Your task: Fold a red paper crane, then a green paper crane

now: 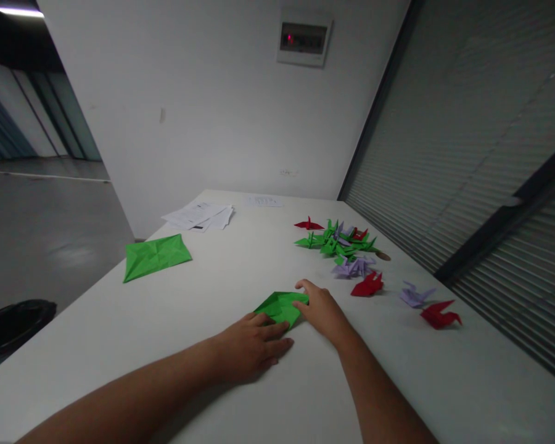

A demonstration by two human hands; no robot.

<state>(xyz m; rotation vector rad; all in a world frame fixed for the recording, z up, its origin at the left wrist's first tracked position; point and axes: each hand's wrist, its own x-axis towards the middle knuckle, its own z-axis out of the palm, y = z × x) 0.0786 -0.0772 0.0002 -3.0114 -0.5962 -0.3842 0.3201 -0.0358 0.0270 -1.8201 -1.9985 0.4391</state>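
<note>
A partly folded sheet of green origami paper (pixel 281 304) lies on the white table in front of me. My left hand (pixel 254 346) rests flat on its near left edge, fingers stretched out and slightly spread. At the right corner of the sheet, my right hand (pixel 320 308) grips the paper between thumb and index finger. The left fingers cover the paper's near side, so those folds are hidden.
On the right sits a pile of folded cranes in green (pixel 340 246), purple and red, with a red crane (pixel 439 314) nearest me. A creased green sheet (pixel 157 256) lies at the left edge, printed papers (pixel 201 216) behind it. A black bin (pixel 16 327) stands below left.
</note>
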